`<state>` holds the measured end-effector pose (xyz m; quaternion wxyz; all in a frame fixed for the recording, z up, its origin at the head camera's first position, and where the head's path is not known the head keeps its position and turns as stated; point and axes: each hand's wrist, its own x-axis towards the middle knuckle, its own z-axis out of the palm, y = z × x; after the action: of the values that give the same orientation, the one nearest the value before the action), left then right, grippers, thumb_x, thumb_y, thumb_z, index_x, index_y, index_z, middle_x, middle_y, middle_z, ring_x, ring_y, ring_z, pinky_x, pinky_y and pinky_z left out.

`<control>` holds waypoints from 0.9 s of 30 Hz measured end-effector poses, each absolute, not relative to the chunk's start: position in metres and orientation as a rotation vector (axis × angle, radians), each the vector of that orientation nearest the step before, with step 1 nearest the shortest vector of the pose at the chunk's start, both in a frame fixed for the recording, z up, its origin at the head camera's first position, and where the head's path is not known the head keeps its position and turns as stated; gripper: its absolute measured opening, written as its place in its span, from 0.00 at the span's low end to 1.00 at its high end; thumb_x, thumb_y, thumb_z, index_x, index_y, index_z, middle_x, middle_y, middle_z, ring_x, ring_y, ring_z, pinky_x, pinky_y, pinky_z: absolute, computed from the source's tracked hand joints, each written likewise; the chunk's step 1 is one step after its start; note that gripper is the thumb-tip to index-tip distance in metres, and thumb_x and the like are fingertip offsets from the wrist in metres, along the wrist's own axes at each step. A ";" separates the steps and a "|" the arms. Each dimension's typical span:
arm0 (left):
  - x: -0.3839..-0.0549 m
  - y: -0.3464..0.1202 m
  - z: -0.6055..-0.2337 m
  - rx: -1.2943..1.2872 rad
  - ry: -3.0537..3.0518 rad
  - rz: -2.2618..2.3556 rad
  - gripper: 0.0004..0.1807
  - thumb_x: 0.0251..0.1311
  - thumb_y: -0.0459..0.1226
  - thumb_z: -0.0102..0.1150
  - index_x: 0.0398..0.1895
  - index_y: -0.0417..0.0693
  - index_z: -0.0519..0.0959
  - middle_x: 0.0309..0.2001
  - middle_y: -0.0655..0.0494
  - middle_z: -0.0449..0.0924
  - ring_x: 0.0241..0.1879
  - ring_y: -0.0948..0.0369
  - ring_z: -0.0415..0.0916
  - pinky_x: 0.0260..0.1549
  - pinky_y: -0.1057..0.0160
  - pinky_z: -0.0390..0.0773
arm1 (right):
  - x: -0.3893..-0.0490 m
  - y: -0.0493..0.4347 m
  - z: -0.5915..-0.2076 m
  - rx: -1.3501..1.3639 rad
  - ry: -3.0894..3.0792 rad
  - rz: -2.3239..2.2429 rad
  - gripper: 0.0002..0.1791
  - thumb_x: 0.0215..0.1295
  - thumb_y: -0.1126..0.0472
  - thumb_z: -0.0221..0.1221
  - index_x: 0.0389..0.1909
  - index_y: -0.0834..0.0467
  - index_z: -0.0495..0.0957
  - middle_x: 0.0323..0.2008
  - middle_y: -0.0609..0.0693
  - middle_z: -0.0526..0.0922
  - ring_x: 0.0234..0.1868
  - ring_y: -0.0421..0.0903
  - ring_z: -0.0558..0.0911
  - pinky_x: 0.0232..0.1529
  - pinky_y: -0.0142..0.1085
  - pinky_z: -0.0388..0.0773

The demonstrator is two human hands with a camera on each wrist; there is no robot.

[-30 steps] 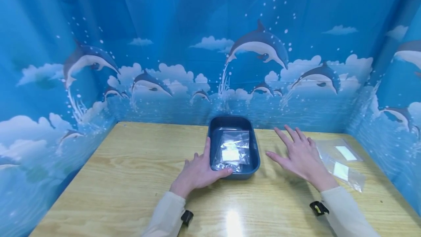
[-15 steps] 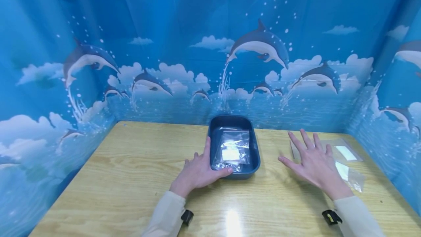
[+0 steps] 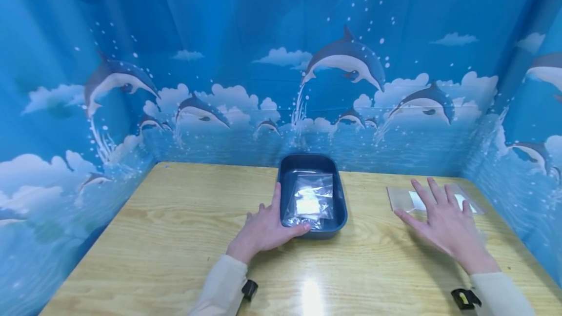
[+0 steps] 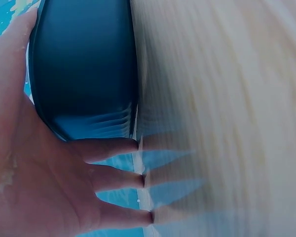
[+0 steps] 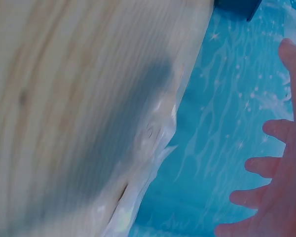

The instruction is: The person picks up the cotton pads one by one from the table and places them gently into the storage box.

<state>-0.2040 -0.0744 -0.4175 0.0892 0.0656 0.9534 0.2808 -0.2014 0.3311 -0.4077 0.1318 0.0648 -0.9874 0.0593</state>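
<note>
Watching from a distance, I pick out the left hand (image 3: 268, 228) first. Its thumb rests at the near rim of the tray (image 3: 303, 164), the index finger lies along the left wall, and the other fingers stretch straight toward the worktop (image 3: 197, 208), bracing a corner rather than pinching it. The tray sits just right of these fingers, long axis running near to far, one short end beside the thumb. I judge it light, stiff and smooth enough to skate if nudged; I would hold it by the side walls below the rim.

Past the left thumb, inside the tray, lie overlapping see-through packets (image 3: 313, 189), one showing a white label (image 3: 308, 206); I cannot count them.

Well to the right, the right hand (image 3: 450, 226) spreads its fingers wide, apparently raised and gripping nothing. Flat plastic (image 3: 398, 200) lies under and beyond them, its long axis roughly left to right, one edge showing left of the index finger. The hand hides too much for me to tell how many bags are there. I expect limp, slippery, nearly weightless film; I would pinch that left edge, or the firmer-looking white patch (image 3: 417, 201) between thumb and index finger.

Beyond all the fingers hangs a dolphin-printed curtain (image 3: 246, 62).
</note>
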 end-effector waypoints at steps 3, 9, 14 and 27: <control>-0.204 -0.075 -0.418 0.188 2.834 0.837 0.71 0.49 0.79 0.56 0.84 0.60 0.27 0.78 0.41 0.61 0.76 0.31 0.55 0.73 0.25 0.48 | -0.202 0.340 -0.409 0.176 -2.850 0.169 0.51 0.67 0.27 0.54 0.83 0.46 0.48 0.77 0.70 0.57 0.71 0.81 0.56 0.57 0.85 0.51; -0.204 -0.075 -0.418 0.176 2.827 0.838 0.72 0.48 0.79 0.55 0.84 0.60 0.28 0.78 0.41 0.60 0.76 0.31 0.54 0.74 0.26 0.48 | -0.207 0.358 -0.413 0.168 -2.837 0.169 0.51 0.67 0.29 0.55 0.83 0.49 0.50 0.75 0.73 0.59 0.68 0.82 0.59 0.56 0.84 0.55; -0.205 -0.074 -0.418 0.176 2.825 0.843 0.72 0.48 0.79 0.55 0.84 0.60 0.28 0.78 0.41 0.60 0.77 0.32 0.54 0.74 0.26 0.47 | -0.217 0.374 -0.416 0.150 -2.853 0.162 0.51 0.69 0.30 0.54 0.83 0.53 0.49 0.73 0.76 0.59 0.68 0.82 0.60 0.56 0.84 0.57; -0.206 -0.075 -0.418 0.176 2.821 0.836 0.72 0.48 0.79 0.55 0.84 0.60 0.27 0.78 0.42 0.60 0.77 0.32 0.53 0.74 0.25 0.46 | -0.239 0.415 -0.422 0.116 -2.929 0.369 0.51 0.74 0.33 0.51 0.81 0.64 0.46 0.72 0.81 0.56 0.66 0.84 0.59 0.56 0.81 0.57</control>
<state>-0.2057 -0.0748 -0.4182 0.0968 0.0593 0.9526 0.2824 -0.2389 0.4149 -0.4221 0.0936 0.0391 -0.9870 0.1245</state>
